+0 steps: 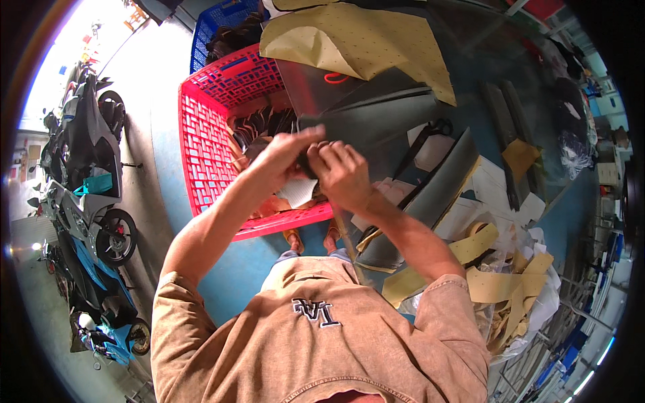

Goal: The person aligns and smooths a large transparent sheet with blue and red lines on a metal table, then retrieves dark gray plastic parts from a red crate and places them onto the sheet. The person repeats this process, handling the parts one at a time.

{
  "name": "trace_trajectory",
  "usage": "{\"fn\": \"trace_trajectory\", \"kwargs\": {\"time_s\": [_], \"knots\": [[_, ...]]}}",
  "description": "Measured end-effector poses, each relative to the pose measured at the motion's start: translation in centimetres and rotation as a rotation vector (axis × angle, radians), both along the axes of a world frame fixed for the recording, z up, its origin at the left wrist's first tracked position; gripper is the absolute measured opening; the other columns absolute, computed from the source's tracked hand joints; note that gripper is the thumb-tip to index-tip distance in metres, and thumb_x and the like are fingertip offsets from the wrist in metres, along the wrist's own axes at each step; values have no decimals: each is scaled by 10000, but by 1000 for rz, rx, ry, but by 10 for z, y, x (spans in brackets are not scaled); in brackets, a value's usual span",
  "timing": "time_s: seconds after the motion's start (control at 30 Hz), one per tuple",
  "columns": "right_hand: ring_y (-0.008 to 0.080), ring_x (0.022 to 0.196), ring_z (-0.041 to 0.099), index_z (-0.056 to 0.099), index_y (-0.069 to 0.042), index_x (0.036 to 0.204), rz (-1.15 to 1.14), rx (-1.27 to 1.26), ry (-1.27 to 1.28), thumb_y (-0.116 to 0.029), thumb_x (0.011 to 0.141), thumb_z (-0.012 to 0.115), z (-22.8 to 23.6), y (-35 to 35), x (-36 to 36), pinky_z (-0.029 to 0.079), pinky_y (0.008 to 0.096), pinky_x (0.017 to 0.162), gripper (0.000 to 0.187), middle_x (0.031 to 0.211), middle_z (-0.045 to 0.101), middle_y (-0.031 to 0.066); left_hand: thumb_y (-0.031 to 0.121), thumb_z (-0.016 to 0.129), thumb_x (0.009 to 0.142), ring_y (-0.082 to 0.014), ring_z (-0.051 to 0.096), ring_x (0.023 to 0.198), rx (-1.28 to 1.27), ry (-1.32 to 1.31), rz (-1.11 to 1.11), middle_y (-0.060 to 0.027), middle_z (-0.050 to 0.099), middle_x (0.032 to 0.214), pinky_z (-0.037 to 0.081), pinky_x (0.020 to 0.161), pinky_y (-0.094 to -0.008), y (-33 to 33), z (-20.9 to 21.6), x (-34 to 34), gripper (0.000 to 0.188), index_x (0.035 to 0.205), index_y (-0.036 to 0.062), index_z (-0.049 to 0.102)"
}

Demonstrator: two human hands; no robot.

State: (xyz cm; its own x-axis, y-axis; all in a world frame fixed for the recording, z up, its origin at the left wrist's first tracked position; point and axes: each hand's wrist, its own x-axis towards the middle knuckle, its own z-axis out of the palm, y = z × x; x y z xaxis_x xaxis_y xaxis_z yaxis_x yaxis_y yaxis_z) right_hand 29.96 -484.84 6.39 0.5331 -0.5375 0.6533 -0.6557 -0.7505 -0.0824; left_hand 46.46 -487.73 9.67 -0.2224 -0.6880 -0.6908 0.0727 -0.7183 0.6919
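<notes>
Above the near right part of a red plastic basket, my two hands meet at a small dark piece that they mostly hide; its kind is not clear. The fingers of my right hand are curled over it. My left hand is closed at its other side, its thumb side toward the right. Inside the basket, dark striped strips lie in a heap. Below my hands a white sheet shows among brownish pieces.
To the right, a table bears black sheet material, yellow perforated sheets, red-handled scissors and black-handled scissors. Yellow offcuts fill a plastic bag at lower right. A blue basket stands behind; motorbikes line the left.
</notes>
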Motion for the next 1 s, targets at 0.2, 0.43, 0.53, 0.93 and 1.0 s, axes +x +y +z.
{"fn": "trace_trajectory", "kwargs": {"time_s": [0.2,0.43,0.53,0.93,1.0], "knots": [[299,1061,551,619,-17,1046,166,432,-147,-133,691,678,-7,29,-1,440,412,917,378,1072,588,128,18,587,826,-151,621,729,-202,24,232,-43,644,858,524,641,-315,30,-88,5,175,990,57,633],[233,1064,537,455,12,1254,-672,1285,-1607,-512,786,734,-62,13,-103,490,413,851,756,1207,535,152,-71,557,819,-123,621,839,-431,-60,110,-59,672,947,537,747,-291,49,-22,-35,271,1081,-14,602],[301,1153,501,405,-3,1356,-328,1619,-2083,-608,806,651,-109,-21,-136,428,474,975,854,1255,520,159,-19,588,811,-95,554,795,-594,-172,-4,-43,648,891,481,692,-260,69,6,-50,254,1064,-31,596],[281,1092,578,606,-12,1183,-339,1495,-1941,-249,786,775,-127,-93,-171,469,444,955,492,1172,628,113,-12,596,826,-122,572,943,-157,240,355,-46,640,1010,467,852,-273,146,-54,-11,356,1179,-5,554],[278,1077,587,607,-6,1177,-399,1389,-1806,-202,796,760,-113,-97,-161,490,433,933,455,1170,627,113,-29,570,833,-159,609,958,-132,234,344,-69,642,994,514,844,-318,152,-62,2,346,1176,-3,536]]}}
